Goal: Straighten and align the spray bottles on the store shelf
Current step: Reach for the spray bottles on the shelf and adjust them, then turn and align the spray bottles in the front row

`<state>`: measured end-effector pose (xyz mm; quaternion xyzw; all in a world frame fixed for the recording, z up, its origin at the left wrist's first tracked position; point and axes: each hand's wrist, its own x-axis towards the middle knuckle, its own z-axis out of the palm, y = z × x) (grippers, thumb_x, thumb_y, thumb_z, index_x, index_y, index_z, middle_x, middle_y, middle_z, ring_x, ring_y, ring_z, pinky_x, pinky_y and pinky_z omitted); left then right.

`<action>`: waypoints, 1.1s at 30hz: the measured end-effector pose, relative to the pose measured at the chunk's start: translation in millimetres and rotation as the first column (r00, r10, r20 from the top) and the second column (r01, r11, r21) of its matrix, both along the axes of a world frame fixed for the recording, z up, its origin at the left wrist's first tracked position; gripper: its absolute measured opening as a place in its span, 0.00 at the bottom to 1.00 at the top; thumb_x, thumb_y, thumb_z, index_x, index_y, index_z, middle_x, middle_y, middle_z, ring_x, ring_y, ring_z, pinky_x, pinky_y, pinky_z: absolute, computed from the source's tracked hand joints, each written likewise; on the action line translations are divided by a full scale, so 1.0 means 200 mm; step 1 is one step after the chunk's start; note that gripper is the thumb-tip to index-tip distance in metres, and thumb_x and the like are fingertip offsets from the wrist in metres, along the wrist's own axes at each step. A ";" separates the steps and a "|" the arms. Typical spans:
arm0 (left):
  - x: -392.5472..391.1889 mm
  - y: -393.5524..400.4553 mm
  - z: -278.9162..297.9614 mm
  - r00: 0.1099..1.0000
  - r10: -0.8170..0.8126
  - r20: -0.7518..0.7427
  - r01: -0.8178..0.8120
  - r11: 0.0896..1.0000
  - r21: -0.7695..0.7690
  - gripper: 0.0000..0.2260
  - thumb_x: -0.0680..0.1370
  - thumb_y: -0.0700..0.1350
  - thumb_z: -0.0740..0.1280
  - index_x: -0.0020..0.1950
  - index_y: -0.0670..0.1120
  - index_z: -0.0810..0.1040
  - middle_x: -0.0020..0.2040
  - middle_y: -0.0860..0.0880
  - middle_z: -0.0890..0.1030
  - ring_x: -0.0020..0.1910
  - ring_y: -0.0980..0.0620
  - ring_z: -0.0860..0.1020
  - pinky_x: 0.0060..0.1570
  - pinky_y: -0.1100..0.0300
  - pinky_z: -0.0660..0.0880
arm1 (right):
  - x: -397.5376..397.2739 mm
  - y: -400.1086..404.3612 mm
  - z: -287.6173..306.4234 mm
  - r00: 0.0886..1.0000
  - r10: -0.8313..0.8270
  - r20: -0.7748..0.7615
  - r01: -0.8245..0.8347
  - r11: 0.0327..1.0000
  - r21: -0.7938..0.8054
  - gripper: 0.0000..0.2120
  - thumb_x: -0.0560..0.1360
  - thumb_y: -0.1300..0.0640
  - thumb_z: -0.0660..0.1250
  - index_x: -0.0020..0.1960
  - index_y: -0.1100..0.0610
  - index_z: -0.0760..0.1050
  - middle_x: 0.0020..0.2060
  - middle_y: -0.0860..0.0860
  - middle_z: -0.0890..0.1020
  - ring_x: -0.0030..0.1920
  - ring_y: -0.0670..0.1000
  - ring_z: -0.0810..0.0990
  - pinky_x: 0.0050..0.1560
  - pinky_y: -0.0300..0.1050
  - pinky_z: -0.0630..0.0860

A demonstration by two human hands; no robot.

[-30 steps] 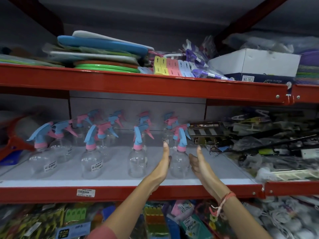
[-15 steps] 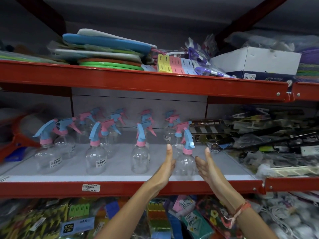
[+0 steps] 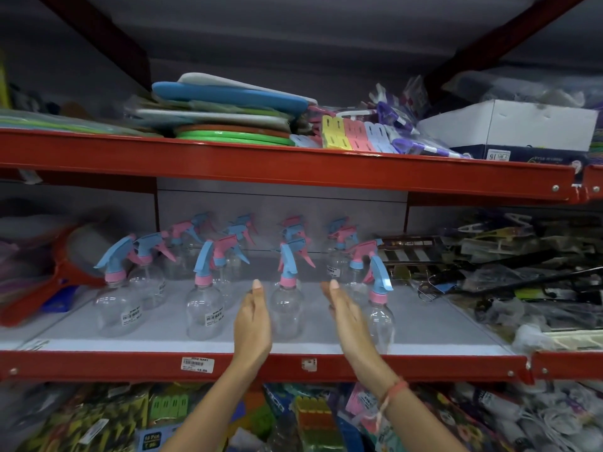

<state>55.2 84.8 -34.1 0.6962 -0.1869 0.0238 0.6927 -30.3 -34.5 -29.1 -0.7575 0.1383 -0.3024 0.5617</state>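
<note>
Several clear spray bottles with blue and pink trigger heads stand in rows on the grey middle shelf [image 3: 424,324]. In the front row, one bottle [image 3: 287,308] stands between my two hands. My left hand [image 3: 253,318] is flat and open just to its left; my right hand [image 3: 346,316] is flat and open to its right, apart from it. Another front bottle [image 3: 380,316] stands just right of my right hand, partly hidden by it. More front bottles stand at the left [image 3: 204,308] and far left [image 3: 114,301]. Both hands hold nothing.
A red shelf beam [image 3: 98,365] with a price label [image 3: 197,365] runs along the front. Packaged tools [image 3: 509,256] crowd the shelf's right side, and a red-framed item [image 3: 49,288] lies at the left. Boards and clips fill the upper shelf [image 3: 293,172]; packets fill the one below.
Both hands have moved left, from around the rightmost front bottle to either side of the neighbouring bottle. The rightmost bottle now stands free, to the right of my right hand.
</note>
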 end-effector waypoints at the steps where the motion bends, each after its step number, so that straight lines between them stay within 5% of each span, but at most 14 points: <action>1: 0.02 0.01 0.02 0.999 -0.033 -0.039 0.035 0.999 0.042 0.33 0.77 0.65 0.44 0.72 0.46 0.65 0.73 0.45 0.68 0.72 0.46 0.65 0.68 0.53 0.59 | 0.05 0.01 0.02 0.997 0.035 -0.063 -0.030 0.997 0.077 0.44 0.66 0.24 0.51 0.74 0.48 0.63 0.74 0.47 0.65 0.73 0.48 0.63 0.75 0.53 0.58; 6: 0.09 0.01 0.05 0.961 -0.221 -0.166 0.242 0.963 0.119 0.49 0.63 0.77 0.38 0.76 0.50 0.51 0.78 0.46 0.55 0.76 0.47 0.56 0.74 0.46 0.49 | 0.17 0.07 0.08 0.967 0.228 -0.116 -0.195 0.950 0.244 0.35 0.76 0.34 0.44 0.77 0.53 0.51 0.77 0.52 0.56 0.77 0.52 0.55 0.76 0.53 0.50; 9: 0.11 0.02 0.04 0.942 -0.263 -0.209 0.296 0.944 0.149 0.58 0.56 0.82 0.38 0.76 0.47 0.55 0.77 0.45 0.57 0.75 0.47 0.58 0.75 0.46 0.50 | 0.17 0.08 0.07 0.963 0.227 -0.147 -0.190 0.955 0.228 0.38 0.74 0.30 0.45 0.77 0.51 0.49 0.78 0.52 0.54 0.77 0.51 0.54 0.76 0.52 0.50; 14: 0.07 0.09 0.05 0.928 -0.311 -0.205 0.347 0.922 0.171 0.58 0.57 0.80 0.39 0.75 0.42 0.56 0.77 0.42 0.58 0.75 0.47 0.59 0.75 0.48 0.51 | 0.08 0.08 0.04 0.957 0.245 -0.158 -0.212 0.957 0.199 0.41 0.72 0.28 0.44 0.77 0.52 0.52 0.77 0.52 0.57 0.76 0.50 0.58 0.76 0.52 0.52; 23: -0.01 0.19 0.03 0.914 -0.366 -0.172 0.398 0.893 0.212 0.54 0.61 0.79 0.39 0.74 0.44 0.60 0.76 0.44 0.61 0.74 0.49 0.62 0.75 0.47 0.52 | -0.02 0.11 0.02 0.943 0.278 -0.183 -0.235 0.945 0.228 0.43 0.71 0.27 0.44 0.77 0.54 0.52 0.77 0.50 0.56 0.76 0.49 0.56 0.76 0.50 0.51; 26: 0.00 0.21 0.02 0.938 -0.316 -0.144 0.340 0.920 0.196 0.56 0.58 0.81 0.41 0.74 0.46 0.62 0.75 0.46 0.65 0.73 0.50 0.64 0.74 0.45 0.54 | -0.03 0.15 0.01 0.971 0.152 -0.183 -0.121 0.978 0.172 0.41 0.70 0.26 0.46 0.75 0.49 0.59 0.76 0.49 0.62 0.74 0.51 0.61 0.74 0.52 0.55; 30: 0.02 0.29 0.01 0.987 -0.160 0.004 0.160 0.986 0.053 0.39 0.70 0.72 0.44 0.59 0.46 0.79 0.60 0.48 0.80 0.60 0.51 0.77 0.65 0.49 0.69 | -0.05 0.28 0.00 0.984 -0.132 0.122 0.126 0.990 0.058 0.25 0.74 0.34 0.50 0.57 0.46 0.77 0.60 0.46 0.78 0.62 0.46 0.74 0.61 0.44 0.67; 33: 0.07 0.40 0.02 0.995 0.053 0.080 -0.045 0.994 -0.095 0.28 0.76 0.63 0.46 0.46 0.47 0.81 0.48 0.50 0.83 0.51 0.51 0.80 0.53 0.56 0.74 | -0.02 0.39 0.02 0.954 -0.092 0.285 0.085 0.996 0.036 0.19 0.75 0.40 0.53 0.48 0.48 0.79 0.50 0.45 0.82 0.52 0.40 0.79 0.57 0.40 0.72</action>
